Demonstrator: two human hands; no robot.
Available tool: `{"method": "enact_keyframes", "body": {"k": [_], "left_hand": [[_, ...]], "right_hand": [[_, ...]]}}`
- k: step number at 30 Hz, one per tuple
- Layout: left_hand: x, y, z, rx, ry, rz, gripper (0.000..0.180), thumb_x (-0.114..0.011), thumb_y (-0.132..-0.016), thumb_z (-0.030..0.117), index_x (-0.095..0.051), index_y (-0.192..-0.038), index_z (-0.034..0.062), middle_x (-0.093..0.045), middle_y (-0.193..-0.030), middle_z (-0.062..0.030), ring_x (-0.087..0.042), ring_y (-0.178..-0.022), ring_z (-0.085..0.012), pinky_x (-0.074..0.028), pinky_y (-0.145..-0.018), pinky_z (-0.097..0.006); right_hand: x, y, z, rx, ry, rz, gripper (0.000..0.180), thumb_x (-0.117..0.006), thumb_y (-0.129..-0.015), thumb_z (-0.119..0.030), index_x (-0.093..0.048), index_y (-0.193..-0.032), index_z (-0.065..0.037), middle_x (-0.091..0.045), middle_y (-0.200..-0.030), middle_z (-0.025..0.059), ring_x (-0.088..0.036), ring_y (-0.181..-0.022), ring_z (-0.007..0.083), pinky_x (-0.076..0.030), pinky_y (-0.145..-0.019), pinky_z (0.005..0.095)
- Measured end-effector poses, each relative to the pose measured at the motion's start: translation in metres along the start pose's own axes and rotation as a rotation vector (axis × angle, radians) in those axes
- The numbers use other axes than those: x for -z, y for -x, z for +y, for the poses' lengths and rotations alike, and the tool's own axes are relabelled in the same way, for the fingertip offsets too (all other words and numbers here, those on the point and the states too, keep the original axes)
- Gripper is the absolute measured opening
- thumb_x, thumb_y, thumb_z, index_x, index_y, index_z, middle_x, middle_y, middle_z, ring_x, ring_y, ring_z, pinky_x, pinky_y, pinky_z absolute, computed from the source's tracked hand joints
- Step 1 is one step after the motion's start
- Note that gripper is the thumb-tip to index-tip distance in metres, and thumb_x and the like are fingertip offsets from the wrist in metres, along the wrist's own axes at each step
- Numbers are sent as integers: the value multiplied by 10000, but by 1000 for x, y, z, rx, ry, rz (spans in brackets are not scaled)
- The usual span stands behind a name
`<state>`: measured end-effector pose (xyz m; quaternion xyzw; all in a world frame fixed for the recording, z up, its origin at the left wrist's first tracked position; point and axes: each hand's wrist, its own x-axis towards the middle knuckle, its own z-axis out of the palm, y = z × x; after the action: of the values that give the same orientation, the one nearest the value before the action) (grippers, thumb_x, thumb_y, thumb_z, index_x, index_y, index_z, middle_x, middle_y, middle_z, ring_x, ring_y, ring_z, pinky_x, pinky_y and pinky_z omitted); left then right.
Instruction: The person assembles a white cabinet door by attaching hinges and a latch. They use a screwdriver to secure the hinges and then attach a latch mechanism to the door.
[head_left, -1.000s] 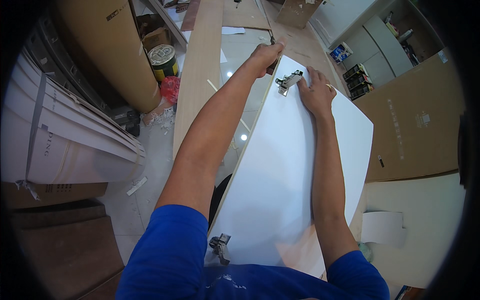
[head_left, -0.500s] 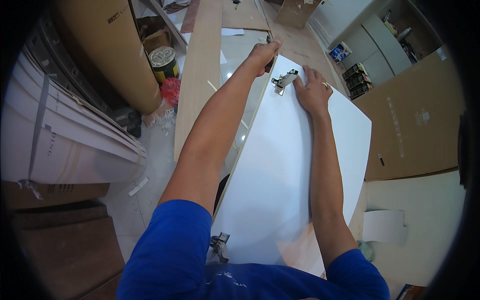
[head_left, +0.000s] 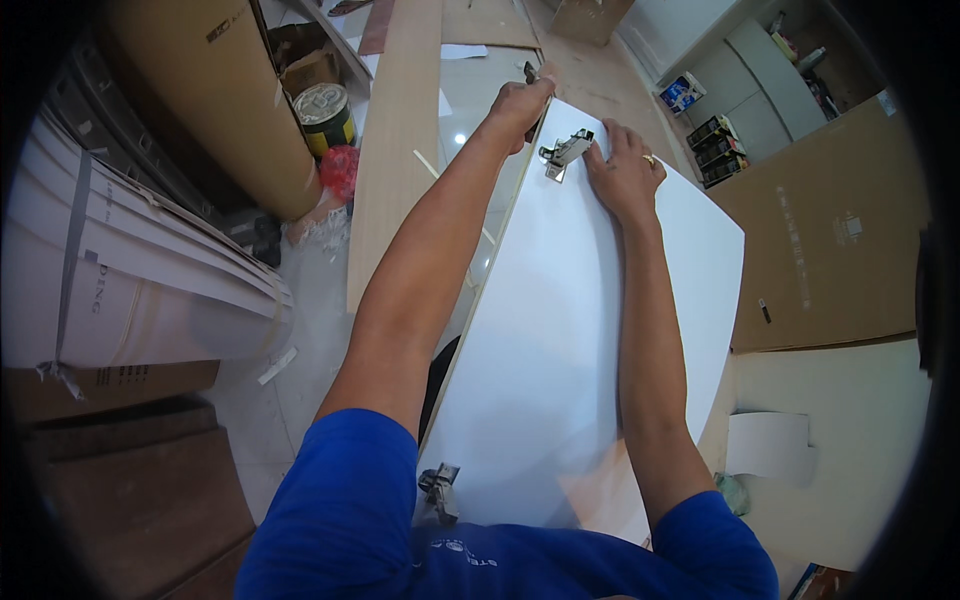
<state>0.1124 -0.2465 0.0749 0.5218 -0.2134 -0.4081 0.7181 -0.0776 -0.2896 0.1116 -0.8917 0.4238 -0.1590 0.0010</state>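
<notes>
A large white cabinet door panel (head_left: pixel 545 330) stretches away from my body, with a pale thin edge along its left side. My left hand (head_left: pixel 520 112) is closed at the panel's far left corner, around a small dark metal tool (head_left: pixel 530 72). Most of that tool is hidden by the fingers, so its kind is unclear. My right hand (head_left: pixel 628 180) lies on the panel's far part, fingers stretched out, wearing a ring. Between the hands a metal cabinet hinge (head_left: pixel 567 153) is fixed near the left edge. A second hinge (head_left: pixel 440 492) sits at the near end, beside my shirt.
On the left stand a tall brown cardboard roll (head_left: pixel 195 110), bundled white sheets (head_left: pixel 170 270) and a paint can (head_left: pixel 325 115) above a red plastic bag (head_left: pixel 340 172). A long wooden board (head_left: pixel 395 180) lies beyond my left arm. Brown cardboard (head_left: pixel 830 230) stands at right.
My left hand and the panel's far end appear slightly higher and further left, with a small view shift. The metal end of the tool shows more clearly. My right hand stays on the panel.
</notes>
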Motion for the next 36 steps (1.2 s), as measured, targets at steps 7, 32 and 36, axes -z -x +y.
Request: {"method": "enact_keyframes", "body": {"k": [7,32,36], "left_hand": [[11,34,-9,31,-24,-30,530,-665,-981,376,-621,-1160,-121,-675,-989,-145,-667,-794,-225,-555,-677,-374],[42,198,-37,108,-27,8,512,-649,-975,446,-657,-1059,-59,-675,-892,-110,-648,-770,-178,-522,-640,-341],[45,220,-40,88,-27,17,539,-648,-973,448,-643,-1094,-77,-677,-929,-120,-646,-795,-178,-526,-671,-326]], "right_hand": [[-3,1,0,-6,2,-3,628,-554,-997,-548,-540,-1504,-178,-520,-1542,128,-408,-1489,279,-205,-1185,630],[-16,1,15,-3,21,-5,665,-556,-972,-583,-532,-1521,-209,-504,-1571,142,-431,-1484,335,-180,-1184,670],[-20,-3,21,1,25,2,660,-562,-970,-593,-525,-1530,-246,-501,-1583,105,-435,-1481,319,-185,-1180,639]]}}
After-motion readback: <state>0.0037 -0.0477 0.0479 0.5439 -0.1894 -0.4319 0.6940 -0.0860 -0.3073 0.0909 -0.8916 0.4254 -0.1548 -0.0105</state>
